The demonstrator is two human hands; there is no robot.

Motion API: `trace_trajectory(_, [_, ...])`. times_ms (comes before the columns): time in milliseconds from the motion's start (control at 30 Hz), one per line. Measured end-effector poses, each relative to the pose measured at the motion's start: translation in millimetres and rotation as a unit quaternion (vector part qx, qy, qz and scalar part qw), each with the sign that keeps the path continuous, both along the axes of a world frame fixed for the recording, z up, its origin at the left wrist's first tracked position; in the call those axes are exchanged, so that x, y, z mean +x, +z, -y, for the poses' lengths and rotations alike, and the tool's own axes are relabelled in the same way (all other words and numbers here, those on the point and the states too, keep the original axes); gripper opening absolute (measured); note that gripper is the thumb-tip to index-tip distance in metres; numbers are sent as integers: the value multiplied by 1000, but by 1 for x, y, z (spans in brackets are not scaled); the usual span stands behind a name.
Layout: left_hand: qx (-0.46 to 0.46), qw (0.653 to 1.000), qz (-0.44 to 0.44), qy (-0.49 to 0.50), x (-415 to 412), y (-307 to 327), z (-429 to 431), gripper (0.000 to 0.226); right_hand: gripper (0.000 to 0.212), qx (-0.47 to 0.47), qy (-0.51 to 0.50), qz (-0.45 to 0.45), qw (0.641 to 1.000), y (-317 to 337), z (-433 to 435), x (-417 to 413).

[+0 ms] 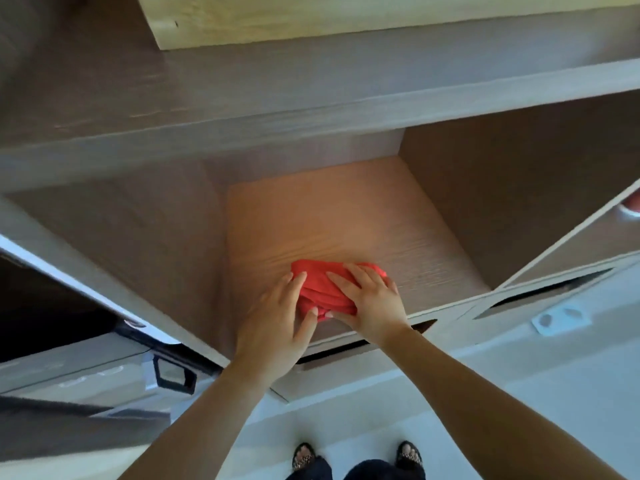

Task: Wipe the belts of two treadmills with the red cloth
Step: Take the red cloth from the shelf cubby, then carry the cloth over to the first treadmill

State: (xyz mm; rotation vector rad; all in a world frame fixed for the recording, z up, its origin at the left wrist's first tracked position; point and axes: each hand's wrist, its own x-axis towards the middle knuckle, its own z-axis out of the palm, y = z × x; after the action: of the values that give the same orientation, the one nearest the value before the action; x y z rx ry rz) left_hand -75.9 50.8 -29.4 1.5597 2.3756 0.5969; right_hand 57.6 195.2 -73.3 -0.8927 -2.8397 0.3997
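While the crumpled red cloth (pixel 323 289) lies on the brown wooden shelf (pixel 311 220), its length running sideways, left hand (pixel 277 320) and right hand (pixel 372 303) cup opposite ends, fingers loosely spread, equally near.

A brown wood-grain shelf (pixel 346 216) inside an open cabinet compartment carries one thing: a crumpled red cloth (pixel 322 289), lying near the shelf's front edge, roughly centred.
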Motion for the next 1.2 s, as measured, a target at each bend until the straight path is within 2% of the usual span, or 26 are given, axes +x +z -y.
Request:
trace_trajectory(200, [26,996,28,-83,7,9,-28,59,54,-3,-126,-49,991,8,9,45])
trace_trajectory(367, [33,983,64,-168,59,15,-71,62,52,-68,-298,-85,948,14,15,133])
trace_trajectory(533, [24,950,54,-305,162,12,-114,61,48,-122,-472,-144,861,9,36,248])
trace_trajectory(667, [-12,901,50,-432,267,2,-133,58,46,-131,-572,-189,787,2,62,339])
trace_trajectory(867, [-52,830,57,-553,439,-8,-145,57,40,-116,-680,-243,681,-3,100,472])
trace_trajectory(1033, [-49,766,67,-637,590,-11,-149,54,46,-59,-751,-197,627,-2,133,584])
trace_trajectory(1200, [-83,731,75,-673,693,-13,-157,56,42,-54,-806,-187,559,-4,143,672])
